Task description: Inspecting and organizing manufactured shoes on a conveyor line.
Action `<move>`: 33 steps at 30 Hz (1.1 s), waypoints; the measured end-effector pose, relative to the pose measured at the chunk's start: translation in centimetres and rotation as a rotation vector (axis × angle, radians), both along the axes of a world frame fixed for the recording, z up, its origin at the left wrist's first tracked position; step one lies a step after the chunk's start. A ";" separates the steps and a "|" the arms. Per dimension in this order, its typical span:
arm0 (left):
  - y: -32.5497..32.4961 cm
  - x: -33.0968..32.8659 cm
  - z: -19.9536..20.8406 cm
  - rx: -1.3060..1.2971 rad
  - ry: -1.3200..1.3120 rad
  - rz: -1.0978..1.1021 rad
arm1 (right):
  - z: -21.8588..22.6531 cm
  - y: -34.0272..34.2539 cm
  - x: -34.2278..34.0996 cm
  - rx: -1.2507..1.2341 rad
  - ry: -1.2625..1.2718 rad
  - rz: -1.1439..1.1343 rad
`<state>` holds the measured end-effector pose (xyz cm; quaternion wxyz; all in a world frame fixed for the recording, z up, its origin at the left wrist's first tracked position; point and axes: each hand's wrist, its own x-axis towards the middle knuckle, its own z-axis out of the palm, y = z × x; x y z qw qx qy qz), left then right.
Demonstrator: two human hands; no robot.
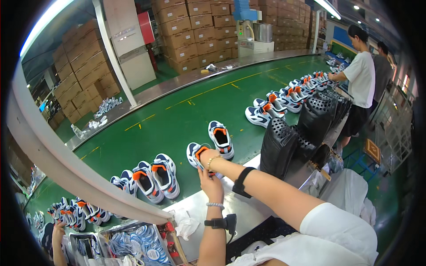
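Note:
At the green belt's near edge, a white and navy sneaker (193, 153) with orange lining is between my two hands. My right hand (210, 158) reaches into its opening, and the fingers are hidden inside. From below, my left hand (212, 184) holds the sneaker's near side, fingers against the sole. A second sneaker (220, 141) of the same kind stands just beyond, touched by neither hand. To the left, a pair of matching sneakers (165, 176) stands on the belt.
Black perforated boot-shaped covers (278, 148) stand at right, beside a row of sneakers (262, 114). A tray of blue and white tags (137, 244) and crumpled paper (185, 223) lie lower left. A white post (71, 164) crosses the left. Co-workers include a person (361, 80) at right.

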<state>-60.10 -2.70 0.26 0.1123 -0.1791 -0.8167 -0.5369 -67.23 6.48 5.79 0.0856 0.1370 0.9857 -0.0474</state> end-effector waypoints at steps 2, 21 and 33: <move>0.0 -0.1 0.1 0.084 -0.019 0.016 | 0.0 -0.4 -0.9 0.016 0.006 0.032; 0.0 -0.6 4.7 0.039 0.486 -0.035 | 18.1 10.0 32.0 0.005 1.283 0.122; 12.1 -13.2 2.7 -0.191 0.487 -0.255 | 18.5 31.7 40.1 -0.043 1.100 -0.595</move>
